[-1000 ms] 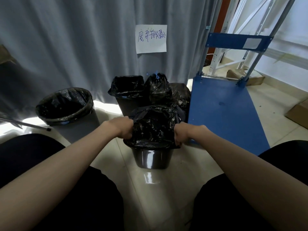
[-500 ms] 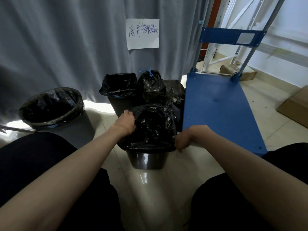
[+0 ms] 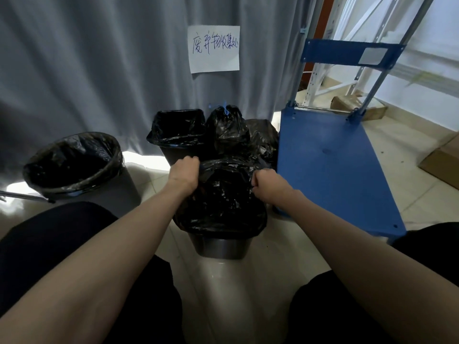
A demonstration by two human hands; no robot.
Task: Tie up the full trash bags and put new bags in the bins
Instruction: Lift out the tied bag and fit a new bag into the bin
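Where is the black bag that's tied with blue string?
The tied black plastic bag sits centre of the head view by the grey curtain, between the square lined bin and the blue trolley.

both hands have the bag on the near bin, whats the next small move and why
Probably draw both fists together over the middle. The left hand and right hand each grip the black bag at opposite rim sides of the near bin, and its mouth looks ungathered.

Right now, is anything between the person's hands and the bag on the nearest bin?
No. The left hand and right hand already grip the black bag at opposite sides of the bin. Nothing visible lies between them.
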